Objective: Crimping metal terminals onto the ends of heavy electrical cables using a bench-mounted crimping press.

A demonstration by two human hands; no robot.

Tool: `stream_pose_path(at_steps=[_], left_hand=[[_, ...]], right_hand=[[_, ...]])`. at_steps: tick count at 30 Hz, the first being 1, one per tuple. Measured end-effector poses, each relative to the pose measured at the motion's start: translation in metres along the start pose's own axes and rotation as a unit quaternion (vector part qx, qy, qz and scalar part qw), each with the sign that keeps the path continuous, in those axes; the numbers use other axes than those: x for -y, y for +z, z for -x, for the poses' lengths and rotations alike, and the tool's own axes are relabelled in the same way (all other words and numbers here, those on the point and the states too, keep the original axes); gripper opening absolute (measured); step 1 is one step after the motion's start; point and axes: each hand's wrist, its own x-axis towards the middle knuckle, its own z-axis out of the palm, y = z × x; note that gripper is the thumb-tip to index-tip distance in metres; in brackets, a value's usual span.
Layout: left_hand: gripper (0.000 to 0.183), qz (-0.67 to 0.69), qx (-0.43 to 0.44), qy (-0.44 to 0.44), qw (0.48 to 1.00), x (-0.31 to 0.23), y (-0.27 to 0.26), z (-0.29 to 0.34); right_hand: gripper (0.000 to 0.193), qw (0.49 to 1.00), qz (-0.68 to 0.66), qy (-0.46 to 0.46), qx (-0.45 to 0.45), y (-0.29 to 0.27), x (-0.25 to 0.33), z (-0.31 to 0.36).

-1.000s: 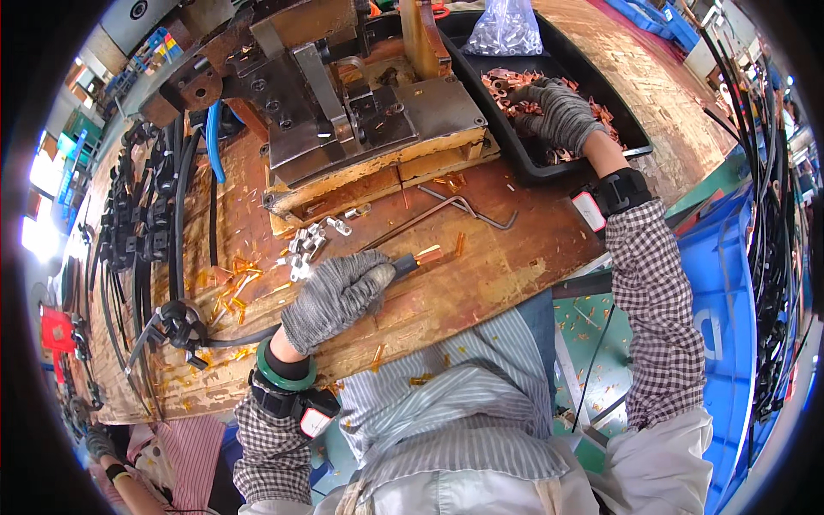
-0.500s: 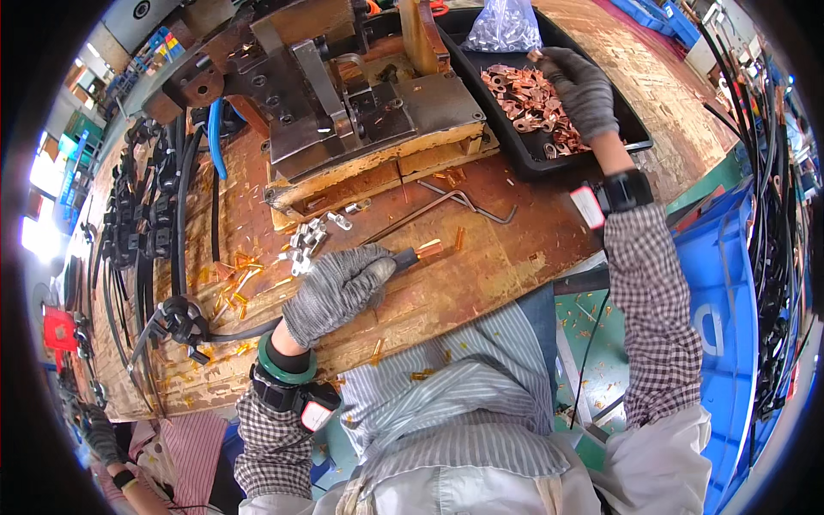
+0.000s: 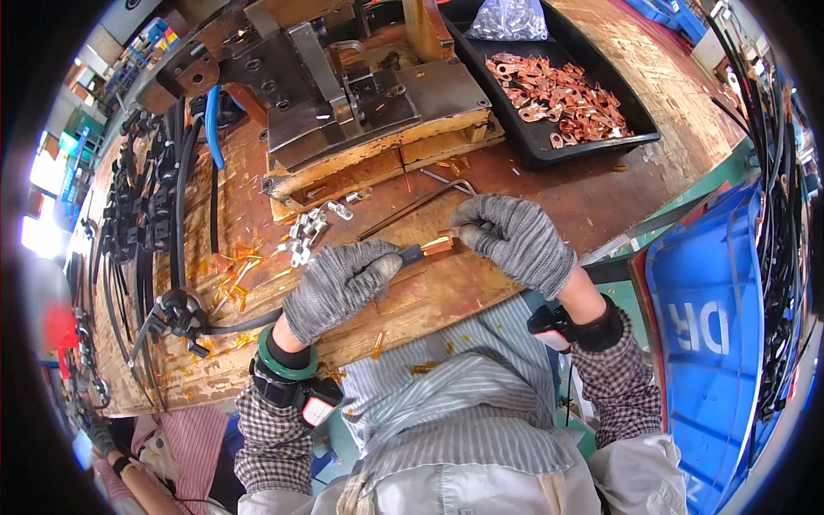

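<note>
My left hand (image 3: 342, 287), in a grey knit glove, is closed round a black cable (image 3: 412, 255) just above the wooden bench. Bare copper strands (image 3: 436, 246) stick out of the cable's end, pointing right. My right hand (image 3: 519, 240), gloved alike, is at that end with thumb and forefinger pinched together. Between those fingertips a bit of copper (image 3: 448, 233) shows against the strands; it looks like a copper cable lug, mostly hidden by the glove. Behind the cable lies a bent hex key (image 3: 412, 211). Small silver metal sleeves (image 3: 304, 235) are heaped beyond my left hand.
A heavy metal press fixture (image 3: 378, 124) stands at the back. Right of it, a black tray (image 3: 592, 151) holds copper lugs (image 3: 562, 96) and a bag of silver pieces (image 3: 508, 21). Cable bundles (image 3: 154, 202) lie left; a blue bin (image 3: 699, 326) stands right. Another person's arm (image 3: 142, 485) shows lower left.
My right hand has come from the lug tray down to the cable's bare end, bringing what looks like a copper lug. My left hand holds the cable in nearly the same place.
</note>
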Motion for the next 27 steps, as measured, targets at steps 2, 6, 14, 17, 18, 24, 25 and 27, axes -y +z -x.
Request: stream_pose_path(at_steps=[2, 6, 14, 17, 18, 24, 25, 27], left_hand=[[0.024, 0.000, 0.001, -0.003, 1.000, 0.002, 0.000, 0.000], [0.024, -0.039, -0.010, 0.026, 0.999, 0.002, 0.001, 0.002], [0.024, -0.042, -0.006, 0.025, 0.999, 0.002, 0.002, -0.001], [0.023, -0.067, -0.023, 0.074, 0.995, 0.012, 0.004, -0.004], [0.023, -0.105, -0.044, 0.111, 0.987, 0.015, 0.004, -0.005], [0.024, -0.215, -0.080, 0.158, 0.961, 0.009, 0.006, 0.004], [0.025, -0.279, -0.089, 0.165, 0.942, -0.002, 0.001, 0.012], [0.027, -0.354, -0.091, 0.044, 0.930, -0.020, 0.003, 0.016]], right_hand=[[0.015, 0.997, -0.062, 0.040, 0.033, 0.002, 0.000, -0.002], [0.015, 0.958, -0.201, 0.176, 0.101, -0.002, 0.009, -0.004], [0.018, 0.941, -0.260, 0.191, 0.105, -0.009, 0.016, -0.004], [0.019, 0.933, -0.310, 0.164, 0.080, -0.002, 0.015, 0.000], [0.019, 0.933, -0.310, 0.163, 0.081, -0.001, 0.016, 0.000], [0.015, 0.946, -0.291, 0.133, 0.062, 0.017, 0.023, -0.002], [0.015, 0.952, -0.270, 0.140, 0.044, 0.020, 0.030, -0.002], [0.016, 0.958, -0.238, 0.160, 0.003, 0.023, 0.031, 0.001]])
